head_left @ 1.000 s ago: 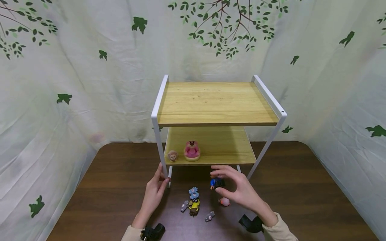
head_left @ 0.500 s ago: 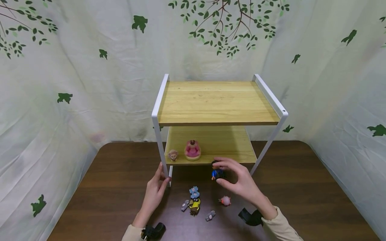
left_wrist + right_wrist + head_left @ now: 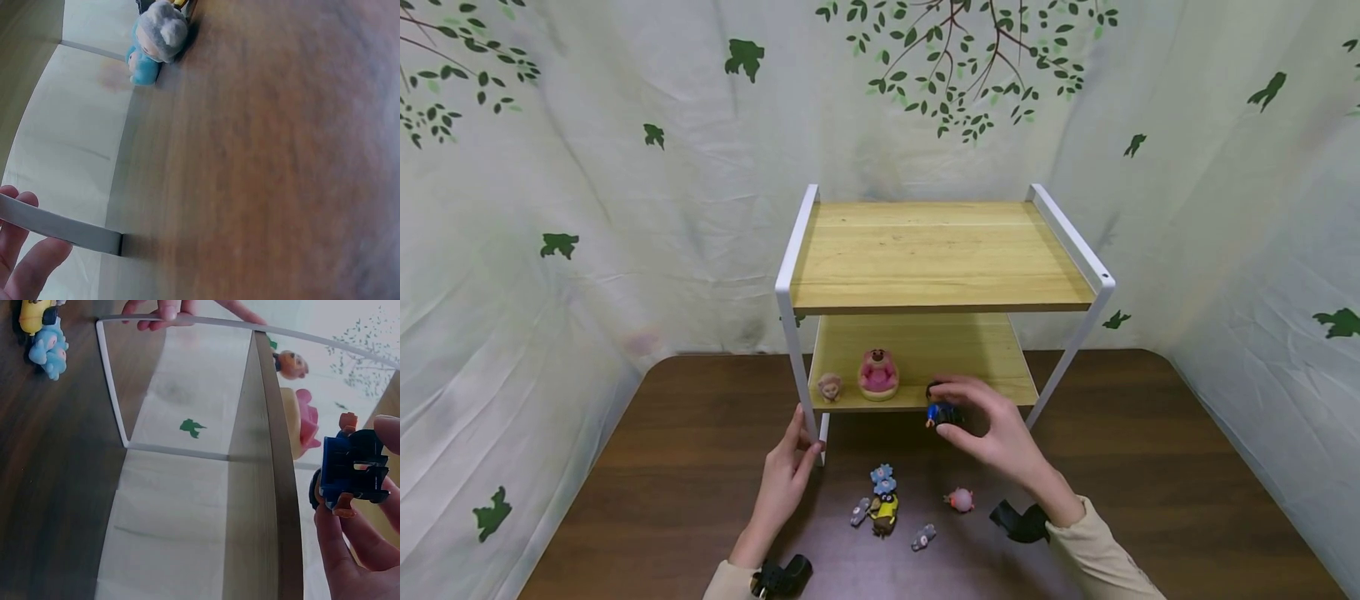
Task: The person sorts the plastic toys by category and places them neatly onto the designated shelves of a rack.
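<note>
In the head view my right hand (image 3: 996,425) pinches a small blue-and-black toy figure (image 3: 942,414) at the front edge of the lower shelf board (image 3: 958,358). The right wrist view shows the figure (image 3: 353,465) tipped sideways, with orange hands, between thumb and fingers. My left hand (image 3: 785,483) grips the left front leg (image 3: 794,358) of the white-framed shelf; the left wrist view has thumb and fingers on either side of that leg (image 3: 62,228). A pink bear figure (image 3: 878,377) and a small brownish figurine (image 3: 830,387) stand on the lower board's left part.
On the brown table (image 3: 685,467) before the shelf lie a yellow-and-brown toy (image 3: 884,515), light-blue toys (image 3: 883,478), two grey toys, one at the right (image 3: 923,537), and a pink round toy (image 3: 959,500). The upper board (image 3: 940,254) overhangs the lower one.
My right hand has lifted the blue-and-black figure up and away from the table toys, to the lower board's front edge. The left hand stays on the shelf leg.
</note>
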A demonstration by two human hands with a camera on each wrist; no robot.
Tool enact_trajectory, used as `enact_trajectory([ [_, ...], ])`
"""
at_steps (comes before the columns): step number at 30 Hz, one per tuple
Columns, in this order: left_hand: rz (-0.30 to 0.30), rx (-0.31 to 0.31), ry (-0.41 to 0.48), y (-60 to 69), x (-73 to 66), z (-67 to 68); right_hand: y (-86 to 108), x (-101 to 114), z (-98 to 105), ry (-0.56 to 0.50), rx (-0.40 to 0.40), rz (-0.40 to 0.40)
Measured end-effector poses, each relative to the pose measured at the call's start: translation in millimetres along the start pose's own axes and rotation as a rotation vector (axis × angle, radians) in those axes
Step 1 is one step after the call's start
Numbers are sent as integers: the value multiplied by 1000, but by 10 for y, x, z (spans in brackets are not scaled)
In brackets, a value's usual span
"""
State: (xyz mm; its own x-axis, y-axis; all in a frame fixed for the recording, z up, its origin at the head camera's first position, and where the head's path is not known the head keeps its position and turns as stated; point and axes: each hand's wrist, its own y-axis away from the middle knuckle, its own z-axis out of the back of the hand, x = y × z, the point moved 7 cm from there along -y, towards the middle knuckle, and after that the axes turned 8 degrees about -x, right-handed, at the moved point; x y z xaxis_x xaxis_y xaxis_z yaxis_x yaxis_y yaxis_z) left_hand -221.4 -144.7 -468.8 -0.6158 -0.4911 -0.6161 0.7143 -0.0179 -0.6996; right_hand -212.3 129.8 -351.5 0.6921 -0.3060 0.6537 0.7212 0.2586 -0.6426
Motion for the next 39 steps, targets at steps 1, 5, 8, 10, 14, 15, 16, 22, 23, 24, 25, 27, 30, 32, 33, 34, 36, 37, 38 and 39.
enact_trajectory([
  [1,0,-1,-1,0,-1,0,-8,-8,-2,1,1,-6],
  [5,-2,-5,-6,2,-1,4,-46,-34,-17,9,3,-30],
  [8,-3,-6,-7,6,2,4,-81,-24,-26,19,-1,-36],
  [10,-2,-6,-8,6,1,2,-117,42,-20,19,-5,-29],
  [14,7,-2,-5,9,6,-2,-184,210,10,11,-17,-6],
  [15,10,-2,-5,9,8,-1,-196,237,17,10,-19,-1],
  [16,11,-2,-4,10,9,-1,-209,262,23,12,-23,9],
  [22,3,-3,-18,15,17,-7,-190,11,-11,5,-32,-5],
  [23,1,-3,-20,15,18,-9,-184,-48,-18,3,-31,-20],
  [24,-1,-4,-20,14,17,-9,-188,-81,-21,7,-29,-30],
  [25,-2,-4,-20,14,16,-11,-194,-106,-22,12,-27,-41],
  [27,0,-3,-18,15,20,-12,-211,-140,-24,9,-24,-61],
  [30,6,-1,-17,15,19,-10,-241,-165,-27,9,-22,-83],
  [32,7,-2,-22,14,15,-8,-255,-174,-29,12,-21,-99],
  [33,5,-3,-25,13,11,-7,-261,-179,-30,11,-21,-107],
  [34,2,-5,-27,11,6,-6,-265,-179,-28,10,-22,-113],
  [36,-6,-11,-31,8,-5,-3,-274,-192,-29,11,-24,-125],
  [37,-12,-13,-30,7,-10,-2,-280,-200,-34,8,-25,-130],
  [38,-14,-16,-29,7,-12,0,-285,-209,-36,7,-27,-132],
  [39,-15,-17,-30,7,-14,1,-291,-221,-39,8,-28,-133],
])
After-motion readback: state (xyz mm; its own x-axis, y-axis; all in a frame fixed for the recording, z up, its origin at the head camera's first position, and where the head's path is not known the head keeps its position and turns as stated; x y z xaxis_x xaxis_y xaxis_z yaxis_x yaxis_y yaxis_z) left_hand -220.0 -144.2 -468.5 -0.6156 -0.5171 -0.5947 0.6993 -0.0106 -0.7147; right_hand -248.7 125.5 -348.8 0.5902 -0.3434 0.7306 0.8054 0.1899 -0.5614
